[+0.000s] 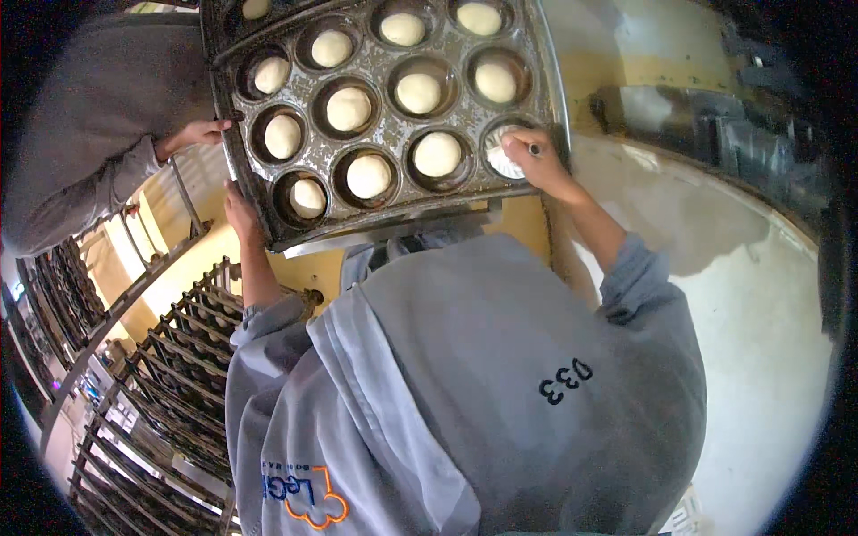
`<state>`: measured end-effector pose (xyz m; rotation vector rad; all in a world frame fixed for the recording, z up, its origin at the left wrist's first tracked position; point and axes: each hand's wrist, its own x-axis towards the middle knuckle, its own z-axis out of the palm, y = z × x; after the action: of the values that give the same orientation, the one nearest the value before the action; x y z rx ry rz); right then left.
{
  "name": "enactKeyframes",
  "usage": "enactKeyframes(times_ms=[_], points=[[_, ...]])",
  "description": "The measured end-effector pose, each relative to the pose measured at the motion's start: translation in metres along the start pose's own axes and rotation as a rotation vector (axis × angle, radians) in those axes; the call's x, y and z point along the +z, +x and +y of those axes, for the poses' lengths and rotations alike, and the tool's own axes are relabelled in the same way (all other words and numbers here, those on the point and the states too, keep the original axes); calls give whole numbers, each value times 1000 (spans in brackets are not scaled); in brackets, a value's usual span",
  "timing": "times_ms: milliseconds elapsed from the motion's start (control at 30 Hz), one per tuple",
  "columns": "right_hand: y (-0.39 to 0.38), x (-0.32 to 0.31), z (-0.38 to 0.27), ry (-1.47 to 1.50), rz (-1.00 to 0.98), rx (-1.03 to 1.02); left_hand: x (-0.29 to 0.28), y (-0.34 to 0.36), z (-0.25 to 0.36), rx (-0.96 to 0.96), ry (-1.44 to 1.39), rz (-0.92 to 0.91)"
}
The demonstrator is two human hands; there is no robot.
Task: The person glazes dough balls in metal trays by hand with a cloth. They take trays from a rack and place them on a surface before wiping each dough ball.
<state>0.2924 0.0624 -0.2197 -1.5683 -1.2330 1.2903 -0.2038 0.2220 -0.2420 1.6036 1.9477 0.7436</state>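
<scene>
1. Gray jacket (483, 357), nearest the cam.
2. L hand (241, 214) touches the tray's L edge by the near corner; can't tell if it's grasping.
3. R hand (541, 165) clenched round a small tool (534, 150) w/ dark round end, over a white ridged round (502, 163) in the near R cup.
4. Dark tray (391, 134) just ahead of the torso; pale dough balls (368, 176) sit in its other cups, approx. centered.
5. Co-worker's hand (198, 134) at tray's L edge, beyond L hand.
6. Metal racks (183, 348), lower L, bkgd.
</scene>
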Motion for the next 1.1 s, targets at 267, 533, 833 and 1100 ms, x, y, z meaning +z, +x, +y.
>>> enactKeyframes(times_ms=[267, 533, 833, 1100], points=[[-4, 1, 11, -13, 61, 67, 5, -6, 22, -187, -179, -48], [-6, -28, -32, 499, 443, -47, 7, -2, 14, -282, -334, 6], [2, -17, -108, 1550, 866, 17, 27, -63, 138, 403, -255, 60], [5, 70, -177, 1904, -52, 163, 28, -116, 307, 985, -404, -352]])
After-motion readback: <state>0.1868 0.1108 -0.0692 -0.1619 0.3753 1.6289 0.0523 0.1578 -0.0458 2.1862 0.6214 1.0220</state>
